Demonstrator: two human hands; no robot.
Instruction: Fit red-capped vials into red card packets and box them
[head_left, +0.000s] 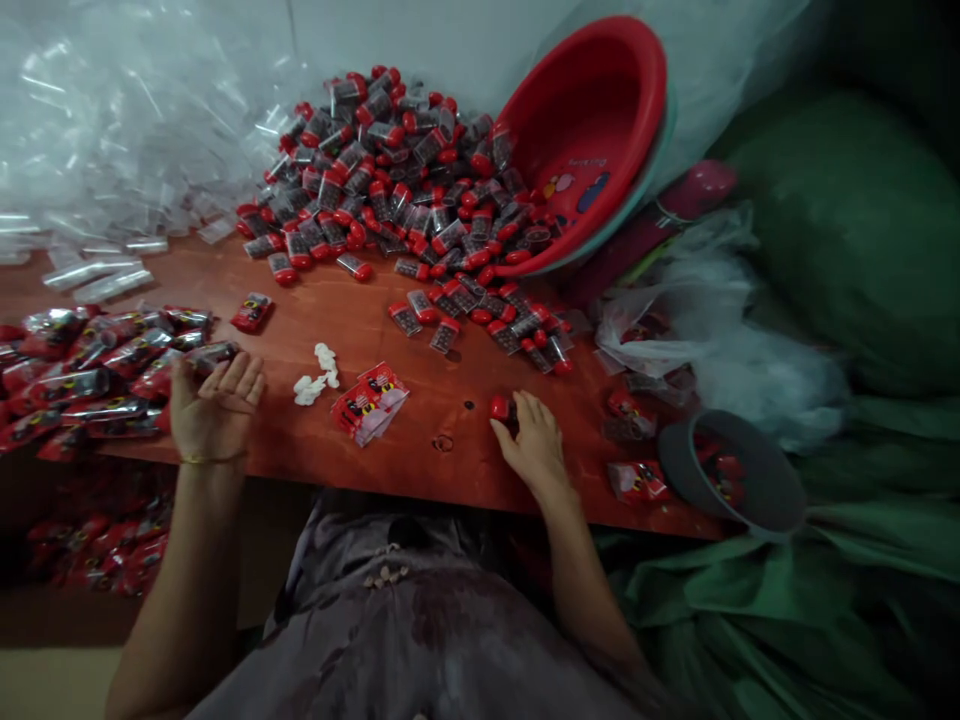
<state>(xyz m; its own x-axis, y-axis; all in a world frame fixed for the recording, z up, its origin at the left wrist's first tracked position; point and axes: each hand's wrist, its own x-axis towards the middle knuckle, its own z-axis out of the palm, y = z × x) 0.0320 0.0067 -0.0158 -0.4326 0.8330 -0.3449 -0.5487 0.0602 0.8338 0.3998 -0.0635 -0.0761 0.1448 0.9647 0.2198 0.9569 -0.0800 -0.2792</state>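
Note:
My left hand [215, 415] is palm up with its fingers stretched out and nothing in it. It is beside a heap of wrapped red packets [109, 375], near one packet at the heap's right end. My right hand [536, 440] is closed around a small clear container with a red cap [500, 407], just over the table; the fingers cover most of its body. Between my hands lie a few printed red cards [370, 402] and some crumpled white bits [319, 373]. One wrapped packet [253, 312] lies apart from the heap.
A large pile of red-capped containers [390, 180] spills from a tipped red basin [630, 60]. Clear plastic sleeves [127, 120] are heaped at the back left. On the right stand a grey bucket [682, 465] and plastic bags [720, 310]. More packets [105, 540] lie below the table's left edge.

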